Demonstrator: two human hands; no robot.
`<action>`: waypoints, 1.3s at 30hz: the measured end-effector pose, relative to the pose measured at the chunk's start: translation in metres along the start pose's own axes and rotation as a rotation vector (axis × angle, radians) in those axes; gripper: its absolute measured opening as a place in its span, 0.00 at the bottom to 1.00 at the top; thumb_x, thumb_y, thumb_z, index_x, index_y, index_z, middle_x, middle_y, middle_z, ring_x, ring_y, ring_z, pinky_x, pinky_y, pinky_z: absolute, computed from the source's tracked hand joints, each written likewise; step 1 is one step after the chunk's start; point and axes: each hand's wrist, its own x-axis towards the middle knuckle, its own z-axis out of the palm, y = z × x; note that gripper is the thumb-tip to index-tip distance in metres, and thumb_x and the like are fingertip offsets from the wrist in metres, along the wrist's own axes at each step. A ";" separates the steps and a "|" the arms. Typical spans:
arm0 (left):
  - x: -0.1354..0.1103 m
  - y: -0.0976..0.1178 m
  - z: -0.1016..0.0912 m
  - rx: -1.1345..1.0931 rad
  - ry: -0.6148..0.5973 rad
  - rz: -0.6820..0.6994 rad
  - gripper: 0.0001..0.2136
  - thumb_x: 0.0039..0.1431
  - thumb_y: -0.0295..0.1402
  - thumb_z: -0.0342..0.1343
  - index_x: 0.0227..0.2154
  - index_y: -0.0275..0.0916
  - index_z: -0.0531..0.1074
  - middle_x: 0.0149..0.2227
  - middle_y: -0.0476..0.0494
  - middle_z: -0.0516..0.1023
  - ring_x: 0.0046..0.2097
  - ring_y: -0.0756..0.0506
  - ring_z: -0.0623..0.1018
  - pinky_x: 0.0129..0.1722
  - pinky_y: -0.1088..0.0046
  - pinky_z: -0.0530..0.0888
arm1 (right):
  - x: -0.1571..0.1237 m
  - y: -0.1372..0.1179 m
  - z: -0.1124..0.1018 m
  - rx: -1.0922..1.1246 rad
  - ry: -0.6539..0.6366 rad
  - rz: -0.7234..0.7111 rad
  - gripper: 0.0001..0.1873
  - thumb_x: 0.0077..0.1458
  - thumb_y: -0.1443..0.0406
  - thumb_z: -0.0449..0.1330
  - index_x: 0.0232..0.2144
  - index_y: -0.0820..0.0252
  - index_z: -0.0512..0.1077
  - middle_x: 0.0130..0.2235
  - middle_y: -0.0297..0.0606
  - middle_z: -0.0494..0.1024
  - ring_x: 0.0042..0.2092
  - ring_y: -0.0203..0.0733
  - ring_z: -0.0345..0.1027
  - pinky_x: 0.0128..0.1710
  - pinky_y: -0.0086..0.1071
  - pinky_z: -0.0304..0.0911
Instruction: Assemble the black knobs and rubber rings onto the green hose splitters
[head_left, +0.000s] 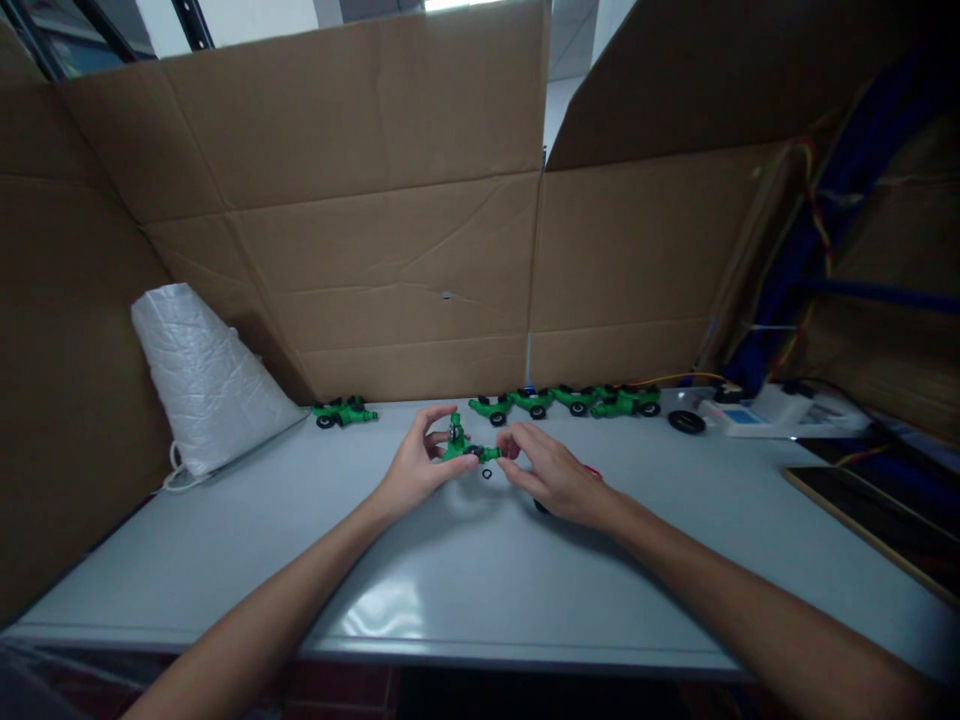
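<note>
My left hand (416, 462) grips a small green plastic piece (454, 452) with black parts, one arm of it pointing up and another to the right. At the right-hand end of that piece, the fingertips of my right hand (551, 468) are pinched together; whatever is between them is too small to make out. A small black ring (487, 474) lies on the table just below the piece. Partly hidden by my right hand are a black object (541, 507) and a red object (592, 471).
Several similar green pieces with black wheel-like parts (534, 404) line the back of the white table (420, 590), and more green pieces (343, 411) sit back left. A white padded bag (210, 375) leans at left. Cardboard walls (390, 250) enclose the back. Right are a black ring-shaped roll (686, 422) and a power strip (780, 415).
</note>
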 end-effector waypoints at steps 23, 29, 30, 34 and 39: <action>0.007 -0.007 0.000 -0.388 0.148 -0.262 0.30 0.57 0.38 0.73 0.59 0.38 0.69 0.51 0.32 0.83 0.42 0.42 0.85 0.31 0.74 0.79 | -0.005 0.003 0.007 -0.076 -0.050 0.094 0.18 0.69 0.63 0.61 0.59 0.55 0.65 0.48 0.43 0.78 0.49 0.51 0.70 0.51 0.44 0.64; 0.012 -0.011 -0.007 -0.318 0.300 -0.234 0.29 0.55 0.43 0.72 0.56 0.39 0.70 0.44 0.39 0.83 0.38 0.45 0.82 0.27 0.76 0.76 | -0.007 0.000 0.008 -0.224 -0.189 0.025 0.12 0.72 0.64 0.58 0.55 0.52 0.76 0.52 0.44 0.78 0.54 0.54 0.67 0.55 0.47 0.60; 0.012 -0.011 -0.008 -0.314 0.305 -0.231 0.29 0.55 0.44 0.71 0.56 0.39 0.70 0.44 0.40 0.83 0.37 0.45 0.82 0.27 0.76 0.75 | -0.007 0.000 0.007 -0.242 -0.212 0.012 0.14 0.73 0.64 0.58 0.57 0.51 0.76 0.53 0.44 0.78 0.54 0.55 0.66 0.54 0.47 0.60; 0.011 -0.011 -0.007 -0.299 0.291 -0.244 0.29 0.55 0.45 0.71 0.55 0.39 0.70 0.41 0.42 0.82 0.36 0.46 0.81 0.26 0.76 0.74 | -0.008 -0.001 0.008 -0.283 -0.266 -0.013 0.16 0.73 0.65 0.57 0.59 0.47 0.77 0.55 0.42 0.78 0.53 0.55 0.65 0.53 0.48 0.58; 0.010 -0.009 -0.005 -0.274 0.248 -0.267 0.30 0.54 0.46 0.71 0.55 0.38 0.70 0.42 0.41 0.82 0.39 0.44 0.81 0.27 0.76 0.75 | -0.006 0.004 0.009 -0.286 -0.275 -0.014 0.12 0.73 0.65 0.58 0.51 0.50 0.80 0.50 0.42 0.81 0.51 0.53 0.66 0.50 0.45 0.55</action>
